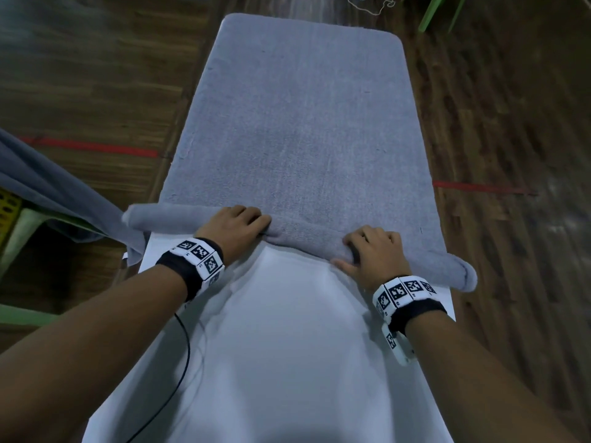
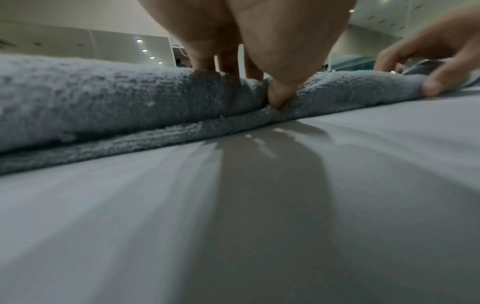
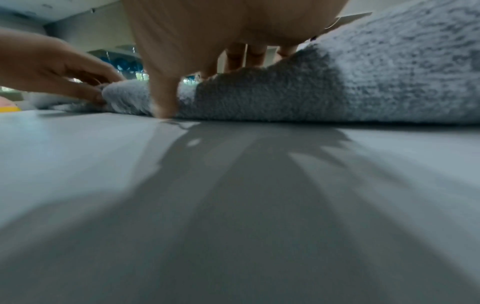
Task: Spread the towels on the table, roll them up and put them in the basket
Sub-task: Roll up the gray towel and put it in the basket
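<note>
The grey towel (image 1: 300,123) lay flat along the white table (image 1: 281,346), its near end already a thin roll (image 1: 307,241) running left to right. The left hand (image 1: 235,227) and right hand (image 1: 372,254) each curled fingers over that roll, thumbs tucked at its near side. With both hands near the middle, the loose ends looked likely to lag and leave it crooked.

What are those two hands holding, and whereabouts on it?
Both hold the grey terry towel by its rolled near edge: the left hand and right hand curl their fingers over the roll's middle, thumbs tucked behind.
</note>
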